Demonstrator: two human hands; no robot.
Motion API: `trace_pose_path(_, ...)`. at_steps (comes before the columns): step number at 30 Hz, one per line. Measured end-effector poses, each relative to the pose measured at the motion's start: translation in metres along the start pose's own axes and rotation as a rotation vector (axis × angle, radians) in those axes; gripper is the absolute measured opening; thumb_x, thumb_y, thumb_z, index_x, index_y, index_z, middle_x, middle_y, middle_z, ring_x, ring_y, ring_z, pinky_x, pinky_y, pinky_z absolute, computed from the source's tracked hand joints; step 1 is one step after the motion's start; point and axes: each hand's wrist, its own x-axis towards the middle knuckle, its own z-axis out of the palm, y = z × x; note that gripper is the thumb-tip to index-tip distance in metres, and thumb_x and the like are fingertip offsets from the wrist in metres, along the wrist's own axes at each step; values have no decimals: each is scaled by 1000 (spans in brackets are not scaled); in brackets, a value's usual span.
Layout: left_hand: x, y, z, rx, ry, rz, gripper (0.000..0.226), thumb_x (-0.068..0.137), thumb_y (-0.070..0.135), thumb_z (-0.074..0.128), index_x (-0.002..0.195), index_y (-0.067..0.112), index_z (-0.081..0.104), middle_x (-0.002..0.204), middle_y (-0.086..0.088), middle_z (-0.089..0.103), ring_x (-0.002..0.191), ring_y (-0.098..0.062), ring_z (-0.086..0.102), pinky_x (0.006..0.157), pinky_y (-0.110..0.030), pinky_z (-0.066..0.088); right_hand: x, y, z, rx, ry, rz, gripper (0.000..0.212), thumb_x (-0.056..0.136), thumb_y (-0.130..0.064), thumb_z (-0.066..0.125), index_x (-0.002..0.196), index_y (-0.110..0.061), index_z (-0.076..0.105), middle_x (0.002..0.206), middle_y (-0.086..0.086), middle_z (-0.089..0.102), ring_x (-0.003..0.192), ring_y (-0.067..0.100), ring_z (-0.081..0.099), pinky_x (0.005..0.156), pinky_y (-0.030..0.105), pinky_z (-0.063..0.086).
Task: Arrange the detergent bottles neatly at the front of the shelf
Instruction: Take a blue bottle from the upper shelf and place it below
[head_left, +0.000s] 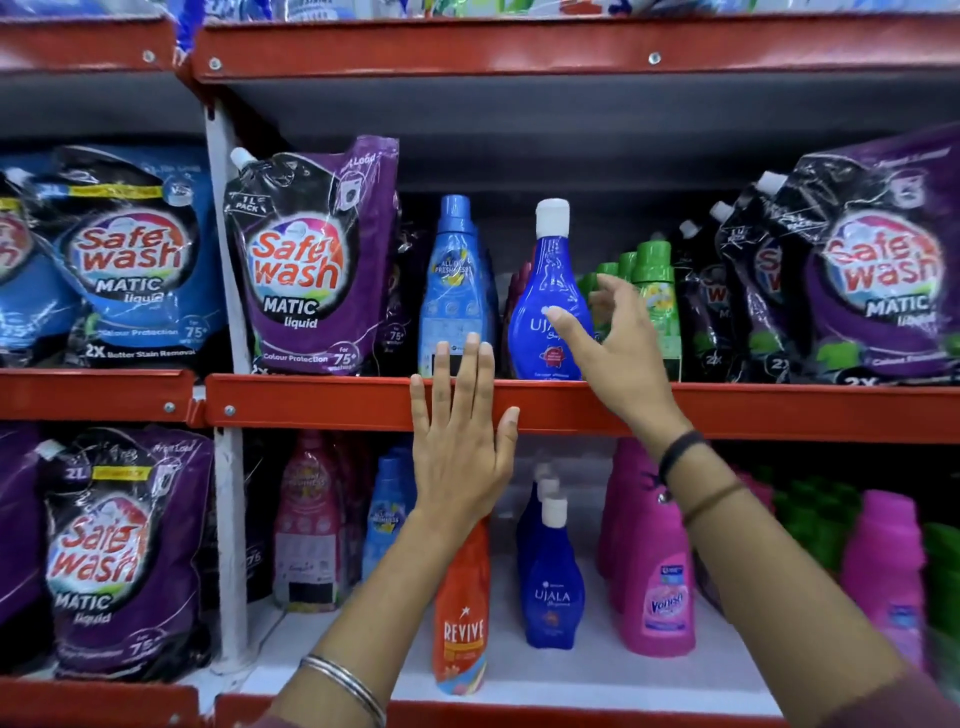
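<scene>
While the left hand (460, 441) lies flat and open against the red shelf edge (332, 402), the open right hand (610, 345) touches the dark blue bottle (545, 291) standing at the shelf front (likely rigid, slick plastic, liquid-heavy), best gripped around its belly.

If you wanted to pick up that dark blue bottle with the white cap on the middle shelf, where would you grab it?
Probably around the narrow neck just under the white cap, coming straight in from the front. The dark blue bottle stands upright at the shelf edge, its belly is wide, and the green bottles crowd its right side. The right hand is open beside it.
</scene>
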Motion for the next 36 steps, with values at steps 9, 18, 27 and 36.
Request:
trace_pose_path(9,0,-2,2,24,10,17,65,98,44,30,153,12,17,161,-5,18,150,-26,5,121,-45,-5,22,4,-5,328,-49,137,37,71,-23,80,100,-16,58,89,-7,64,86,16,65,76,32,58)
trace_pose_path(18,-1,-2,1,25,24,31,64,99,44,28,153,12,17,161,-5,19,150,-25,6,121,-45,-6,-4,-17,-46,464,117,49,35,74,-25,78,104,-18,60,99,-4,68,85,10,63,72,21,52)
trace_pose_path(27,-2,-2,2,32,37,40,63,99,43,31,152,12,19,160,-6,22,149,-27,8,120,-45,-7,-89,18,-51,568,-142,171,43,61,-25,85,99,-19,65,94,-3,73,83,7,68,73,18,54)
trace_pose_path(36,-1,-4,5,40,72,55,62,99,41,34,151,12,19,159,-7,25,148,-29,9,119,-47,-6,-161,92,-15,472,-221,378,35,71,-3,77,98,-19,62,96,-5,71,79,-4,68,70,14,52)
